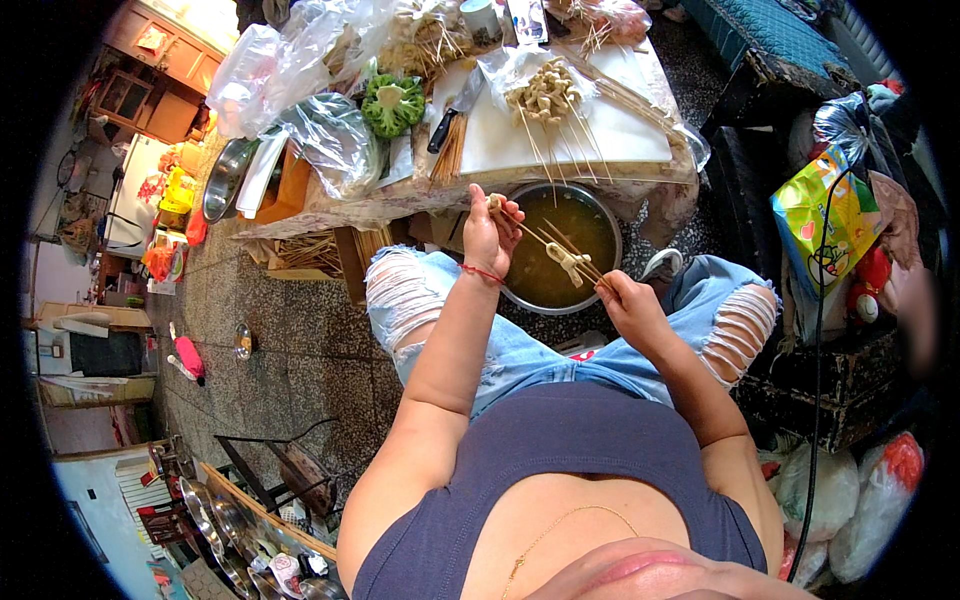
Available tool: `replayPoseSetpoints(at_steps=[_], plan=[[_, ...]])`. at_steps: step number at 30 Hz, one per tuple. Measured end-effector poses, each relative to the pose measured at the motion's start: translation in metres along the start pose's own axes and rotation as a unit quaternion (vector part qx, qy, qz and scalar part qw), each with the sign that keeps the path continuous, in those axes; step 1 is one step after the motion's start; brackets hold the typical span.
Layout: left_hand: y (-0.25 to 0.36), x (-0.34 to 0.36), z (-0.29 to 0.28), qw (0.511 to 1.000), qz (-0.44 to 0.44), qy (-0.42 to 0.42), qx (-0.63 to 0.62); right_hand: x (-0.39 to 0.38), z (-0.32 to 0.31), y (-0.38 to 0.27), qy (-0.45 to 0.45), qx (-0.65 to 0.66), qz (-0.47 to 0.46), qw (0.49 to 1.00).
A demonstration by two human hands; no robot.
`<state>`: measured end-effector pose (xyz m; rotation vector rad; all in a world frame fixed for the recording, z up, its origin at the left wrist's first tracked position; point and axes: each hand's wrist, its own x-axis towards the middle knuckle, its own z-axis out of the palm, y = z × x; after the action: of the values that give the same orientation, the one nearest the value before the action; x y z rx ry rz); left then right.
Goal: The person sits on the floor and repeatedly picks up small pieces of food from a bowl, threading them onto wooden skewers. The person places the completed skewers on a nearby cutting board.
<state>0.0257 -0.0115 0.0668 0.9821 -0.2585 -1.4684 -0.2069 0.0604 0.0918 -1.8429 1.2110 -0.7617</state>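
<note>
My left hand (488,236) pinches a pale piece of food at its fingertips, right at the tip of thin bamboo skewers. My right hand (632,306) grips the other end of those bamboo skewers (568,252), which carry a pale threaded food piece (566,260). Both hands hover over a round metal basin (612,222) of brownish liquid standing on the floor between my knees. Behind it, on a low table, a white cutting board (620,128) bears a bag of pale food pieces (543,92) and more loaded skewers.
A cleaver (455,110), a bundle of bare skewers (451,158), broccoli (392,102) and plastic bags crowd the table. A metal bowl (224,180) sits at its left. A colourful snack bag (828,226) and dark furniture stand on the right. Pans lie lower left.
</note>
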Motion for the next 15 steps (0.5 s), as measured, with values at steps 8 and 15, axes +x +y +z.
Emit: replayPoseSetpoints(at_steps=[8,15], plan=[[0.007,0.008,-0.008,0.978,0.068,-0.047,0.192,-0.003,-0.004,-0.002,-0.002,-0.110,-0.030,0.993],[0.014,0.001,0.000,0.958,0.089,-0.081,0.261,-0.006,0.002,-0.008,0.030,-0.088,-0.049,0.994]])
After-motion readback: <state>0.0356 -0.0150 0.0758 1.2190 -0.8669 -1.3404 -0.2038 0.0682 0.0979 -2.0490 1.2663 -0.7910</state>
